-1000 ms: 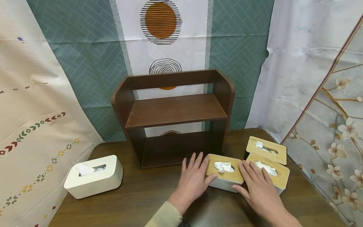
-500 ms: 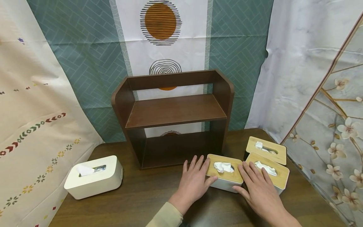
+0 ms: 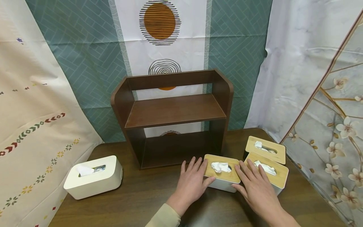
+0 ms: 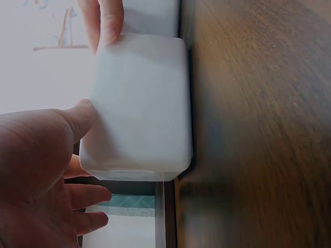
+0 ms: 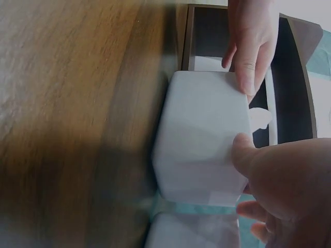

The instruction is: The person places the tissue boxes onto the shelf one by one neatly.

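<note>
A white tissue box with a light wooden lid (image 3: 208,173) sits on the table in front of the shelf, a crumpled tissue poking from its slot. My left hand (image 3: 189,184) touches its left end, fingers fairly straight and thumb (image 4: 83,116) on the front upper edge. At the opposite end my right hand (image 3: 259,194) touches the box with extended fingers, its thumb (image 5: 242,152) on the front corner. Both wrist views show the box's plain white front wall (image 4: 142,103). Right beside it, partly behind my right hand, stands a second wooden-lidded tissue box (image 3: 279,171).
A third wooden-lidded box (image 3: 279,154), dark below, stands behind the second. At the table's left is an all-white tissue box (image 3: 93,179). A dark brown two-tier shelf (image 3: 175,108) stands at the back. Patterned cloths (image 3: 241,78) hang around the brown table (image 3: 133,201).
In the last half second, the tissue box between my hands has shifted slightly left, and both hands have moved with it. The other boxes and the shelf stay put.
</note>
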### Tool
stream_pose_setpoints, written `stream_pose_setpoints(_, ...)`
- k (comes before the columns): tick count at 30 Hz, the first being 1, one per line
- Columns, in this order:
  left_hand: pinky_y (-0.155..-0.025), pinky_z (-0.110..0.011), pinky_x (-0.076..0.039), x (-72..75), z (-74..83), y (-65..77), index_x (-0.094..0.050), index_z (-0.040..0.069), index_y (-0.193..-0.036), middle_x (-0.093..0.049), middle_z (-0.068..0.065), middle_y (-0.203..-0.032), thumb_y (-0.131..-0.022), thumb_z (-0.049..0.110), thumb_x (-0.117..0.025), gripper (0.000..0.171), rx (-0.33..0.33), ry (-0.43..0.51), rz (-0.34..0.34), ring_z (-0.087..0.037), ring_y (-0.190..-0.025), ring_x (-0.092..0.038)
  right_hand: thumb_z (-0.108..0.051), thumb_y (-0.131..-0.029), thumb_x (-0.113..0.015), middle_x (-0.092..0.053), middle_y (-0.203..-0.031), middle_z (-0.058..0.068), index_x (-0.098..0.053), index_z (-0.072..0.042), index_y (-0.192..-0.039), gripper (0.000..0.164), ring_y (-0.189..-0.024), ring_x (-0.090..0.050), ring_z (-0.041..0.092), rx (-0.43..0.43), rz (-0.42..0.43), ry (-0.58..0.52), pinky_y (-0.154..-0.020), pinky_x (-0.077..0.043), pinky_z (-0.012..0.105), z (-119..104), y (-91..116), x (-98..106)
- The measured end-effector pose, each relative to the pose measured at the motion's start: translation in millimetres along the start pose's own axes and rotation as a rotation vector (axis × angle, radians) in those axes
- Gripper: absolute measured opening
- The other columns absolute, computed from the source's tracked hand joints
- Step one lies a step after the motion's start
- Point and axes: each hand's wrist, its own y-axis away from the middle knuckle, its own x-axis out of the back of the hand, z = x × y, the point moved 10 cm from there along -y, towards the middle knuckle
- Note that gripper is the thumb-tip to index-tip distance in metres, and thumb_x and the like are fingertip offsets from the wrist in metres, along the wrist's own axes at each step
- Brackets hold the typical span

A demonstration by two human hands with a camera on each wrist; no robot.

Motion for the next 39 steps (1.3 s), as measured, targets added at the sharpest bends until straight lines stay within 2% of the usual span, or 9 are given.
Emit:
stream_pose_setpoints(5, -0.125, -0.070, -0.031, 1.6, -2.6, 2.9, -0.051, 0.016, -0.167, -0.054, -0.010, -0.166, -0.108, 0.065, -0.060, 0.077, 0.001, 0.001, 0.011, -0.036, -0.159, -0.043, -0.040, -0.098, -0.082, -0.062, -0.154, 0.024, -0.065, -0.002, -0.152, 0.068, -0.152, -0.047, 0.048, 0.019, 0.018, -0.003, -0.126, -0.027, 0.066, -6.3, -3.1, 1.0)
stream_pose_setpoints(10, -0.125, -0.070, -0.030, 3.0, -3.5, 5.1, -0.052, 0.014, -0.166, -0.058, -0.008, -0.163, -0.107, 0.062, -0.063, 0.077, 0.006, 0.032, 0.022, -0.035, -0.156, -0.046, -0.036, -0.099, -0.082, -0.065, -0.150, 0.026, -0.064, 0.002, -0.151, 0.067, -0.151, -0.048, 0.048, 0.013, 0.013, -0.014, -0.126, -0.028, 0.065, -10.9, -3.9, -0.5)
stream_pose_setpoints(16, -0.125, -0.068, -0.031, 3.4, -2.8, 5.7, -0.054, 0.012, -0.164, -0.061, -0.006, -0.160, -0.107, 0.059, -0.067, 0.075, 0.005, 0.076, 0.035, -0.032, -0.154, -0.050, -0.028, -0.097, -0.085, -0.070, -0.140, 0.028, -0.064, 0.006, -0.149, 0.065, -0.147, -0.053, 0.049, 0.014, 0.052, -0.038, -0.125, -0.030, 0.065, -16.0, -2.6, 0.2)
stream_pose_setpoints(24, -0.124, -0.066, -0.034, 8.4, -3.8, 7.7, -0.059, 0.008, -0.159, -0.064, -0.009, -0.157, -0.105, 0.054, -0.073, 0.072, 0.000, 0.112, 0.077, -0.032, -0.149, -0.057, -0.022, -0.098, -0.084, -0.070, -0.139, 0.031, -0.062, 0.009, -0.148, 0.063, -0.148, -0.052, 0.049, 0.026, 0.075, -0.052, -0.123, -0.033, 0.066, -23.5, -3.7, -3.3)
stream_pose_setpoints(39, -0.122, -0.061, -0.041, 26.2, -18.6, 13.4, -0.061, 0.007, -0.156, -0.064, -0.013, -0.155, -0.101, 0.051, -0.080, 0.073, 0.028, 0.140, 0.149, -0.032, -0.145, -0.060, -0.018, -0.100, -0.081, -0.067, -0.143, 0.031, -0.061, 0.008, -0.150, 0.059, -0.149, -0.051, 0.049, 0.024, 0.098, -0.113, -0.125, -0.032, 0.061, -36.8, -18.3, -2.7)
